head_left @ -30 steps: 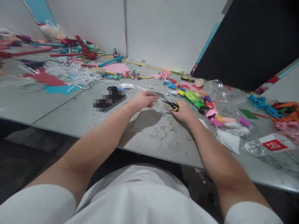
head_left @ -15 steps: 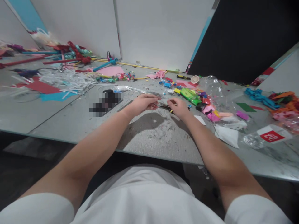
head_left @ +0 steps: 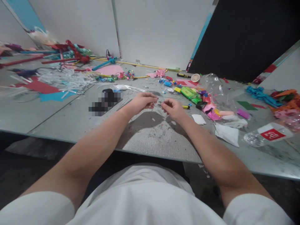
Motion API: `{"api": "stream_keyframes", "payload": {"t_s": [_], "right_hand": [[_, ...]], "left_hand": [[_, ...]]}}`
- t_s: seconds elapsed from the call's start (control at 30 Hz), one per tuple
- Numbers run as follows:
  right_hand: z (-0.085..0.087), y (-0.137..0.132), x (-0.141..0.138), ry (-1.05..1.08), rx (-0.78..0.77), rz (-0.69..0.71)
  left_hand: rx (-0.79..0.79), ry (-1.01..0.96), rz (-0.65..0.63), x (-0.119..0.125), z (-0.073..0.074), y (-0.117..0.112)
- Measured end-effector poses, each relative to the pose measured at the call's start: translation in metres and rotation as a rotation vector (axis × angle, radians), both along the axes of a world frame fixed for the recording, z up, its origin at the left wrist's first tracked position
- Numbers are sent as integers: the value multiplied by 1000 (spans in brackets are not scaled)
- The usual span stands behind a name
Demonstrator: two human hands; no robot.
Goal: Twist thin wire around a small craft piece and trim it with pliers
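Above the grey table, my left hand is closed in a pinch, thumb against the fingers. Whatever it holds is too small to name. My right hand faces it a short gap away, its fingertips pinched together as well; I cannot make out anything between them. Just beyond the right hand lies a yellow and black tool, partly hidden by that hand. A blurred-out dark object lies to the left of my left hand.
Bright clay packets lie at the right, near a clear plastic bottle with a red label and a white paper piece. White paper strips and coloured paper cover the left. Panels rise behind the table.
My right hand has moved left, closer to my left hand, uncovering more of the yellow and black tool. My left hand has shifted only slightly left.
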State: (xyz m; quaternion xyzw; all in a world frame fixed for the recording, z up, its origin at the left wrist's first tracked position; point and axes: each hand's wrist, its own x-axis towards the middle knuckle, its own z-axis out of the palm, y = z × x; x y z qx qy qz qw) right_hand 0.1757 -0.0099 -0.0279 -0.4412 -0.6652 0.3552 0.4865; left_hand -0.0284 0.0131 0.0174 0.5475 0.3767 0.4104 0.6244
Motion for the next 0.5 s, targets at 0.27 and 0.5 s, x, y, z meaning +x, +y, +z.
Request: {"api": "stream_keyframes", "payload": {"t_s": [0.27, 0.5], "right_hand": [[-4, 1, -1, -11, -10, 18], [1, -5, -4, -18, 61, 25]], "left_hand": [[-26, -29, -13, -2, -3, 7], [-19, -93, -40, -3, -2, 6]]}}
